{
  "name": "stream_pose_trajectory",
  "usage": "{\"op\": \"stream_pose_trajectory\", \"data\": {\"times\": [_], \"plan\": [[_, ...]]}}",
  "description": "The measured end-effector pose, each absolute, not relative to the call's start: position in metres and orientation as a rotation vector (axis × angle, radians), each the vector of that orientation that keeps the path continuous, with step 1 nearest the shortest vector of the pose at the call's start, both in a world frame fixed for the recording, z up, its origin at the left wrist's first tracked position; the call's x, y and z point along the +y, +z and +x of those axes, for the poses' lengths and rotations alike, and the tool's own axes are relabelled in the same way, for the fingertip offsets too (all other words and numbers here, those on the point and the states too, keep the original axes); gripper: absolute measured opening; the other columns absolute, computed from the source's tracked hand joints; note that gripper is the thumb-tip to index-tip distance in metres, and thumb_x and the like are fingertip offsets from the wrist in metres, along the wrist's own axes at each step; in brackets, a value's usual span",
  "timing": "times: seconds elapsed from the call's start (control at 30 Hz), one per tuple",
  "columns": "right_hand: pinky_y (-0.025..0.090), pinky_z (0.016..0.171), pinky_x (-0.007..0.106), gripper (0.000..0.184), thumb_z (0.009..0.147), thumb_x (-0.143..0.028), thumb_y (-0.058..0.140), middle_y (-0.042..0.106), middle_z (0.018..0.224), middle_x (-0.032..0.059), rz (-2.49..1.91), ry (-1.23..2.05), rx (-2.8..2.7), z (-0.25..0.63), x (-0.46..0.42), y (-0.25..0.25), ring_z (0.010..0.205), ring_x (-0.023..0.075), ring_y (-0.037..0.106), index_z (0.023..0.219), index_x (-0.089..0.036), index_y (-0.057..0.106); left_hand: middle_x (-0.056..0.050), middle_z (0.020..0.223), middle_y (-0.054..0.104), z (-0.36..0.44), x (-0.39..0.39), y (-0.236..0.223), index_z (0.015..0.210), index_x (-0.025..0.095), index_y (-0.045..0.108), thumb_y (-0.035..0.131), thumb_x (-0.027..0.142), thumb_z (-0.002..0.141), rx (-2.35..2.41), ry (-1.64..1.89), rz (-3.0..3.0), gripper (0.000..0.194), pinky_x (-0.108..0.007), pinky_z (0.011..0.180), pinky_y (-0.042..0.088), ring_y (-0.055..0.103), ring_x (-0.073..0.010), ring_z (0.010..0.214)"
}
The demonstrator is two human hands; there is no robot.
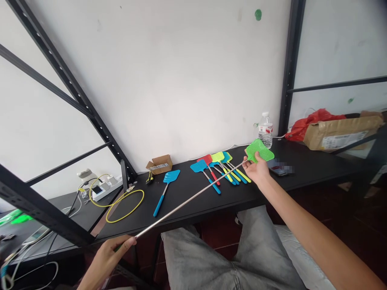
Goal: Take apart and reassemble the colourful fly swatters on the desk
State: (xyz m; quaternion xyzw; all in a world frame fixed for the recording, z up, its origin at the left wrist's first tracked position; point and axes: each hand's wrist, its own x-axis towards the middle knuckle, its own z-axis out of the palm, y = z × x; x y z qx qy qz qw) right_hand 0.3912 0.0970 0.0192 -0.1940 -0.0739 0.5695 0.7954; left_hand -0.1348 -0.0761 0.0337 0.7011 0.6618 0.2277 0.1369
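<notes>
"While the left hand (pixel 105 259) and right hand (pixel 255 169) span that telescopic fly swatter (pixel 190 200), what's each doing?"

"Left clenches its steel shaft (pixel 169 213) near the grip; right pinches the green mesh head (pixel 259 151) above the counter (pixel 314 169)."

"What's left?"

"Several colored swatters (pixel 220 171) lie untouched at the right hand's nine o'clock, a lone blue swatter (pixel 166 189) farther along."

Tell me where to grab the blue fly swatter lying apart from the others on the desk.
Grip the blue fly swatter by its blue handle, coming from above on the near side: it lies flat and apart, the handle's end toward you, with the wide mesh head pointing away.
</notes>
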Motion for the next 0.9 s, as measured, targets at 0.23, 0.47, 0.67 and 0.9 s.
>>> {"op": "stream_pose_trajectory", "data": {"times": [0.23,0.47,0.67,0.9], "plan": [[0.052,0.047,0.020,0.015,0.094,-0.035,0.056,0.067,0.100,0.0046,-0.434,1.253,-0.222,0.373,0.091,0.015,0.069,0.0123,0.061,0.097,-0.024,0.067,-0.002,0.073,0.068,-0.083,-0.048,0.032,0.080,0.021,0.074,0.040,0.064,0.089,1.921,0.523,2.199,0.055,-0.024,0.067,0.045,0.060,-0.0195,0.071],[0.052,0.046,0.020,0.021,0.097,-0.036,0.049,0.068,0.103,0.0042,-0.451,1.197,-0.220,0.396,0.091,0.010,0.069,0.0116,0.062,0.099,-0.025,0.066,-0.001,0.086,0.072,-0.052,-0.027,0.038,0.091,0.029,0.074,0.040,0.062,0.091,1.967,0.508,2.214,0.048,-0.024,0.071,0.041,0.065,-0.0207,0.083],[0.052,0.048,0.019,0.021,0.096,-0.036,0.050,0.068,0.101,0.0039,-0.475,1.225,-0.245,0.380,0.089,0.008,0.071,0.0118,0.064,0.102,-0.024,0.067,-0.003,0.090,0.073,-0.007,0.001,0.036,0.093,0.029,0.075,0.040,0.059,0.092,1.912,0.592,2.284,0.046,-0.025,0.068,0.038,0.066,-0.0215,0.086],[0.052,0.051,0.021,0.021,0.092,-0.041,0.058,0.071,0.108,0.0038,-0.504,1.212,-0.377,0.361,0.087,0.008,0.072,0.0125,0.064,0.100,-0.024,0.068,-0.004,0.090,0.073,0.066,0.039,0.018,0.093,0.029,0.074,0.038,0.061,0.093,1.742,0.740,2.293,0.049,-0.026,0.066,0.037,0.066,-0.0220,0.087]]}}
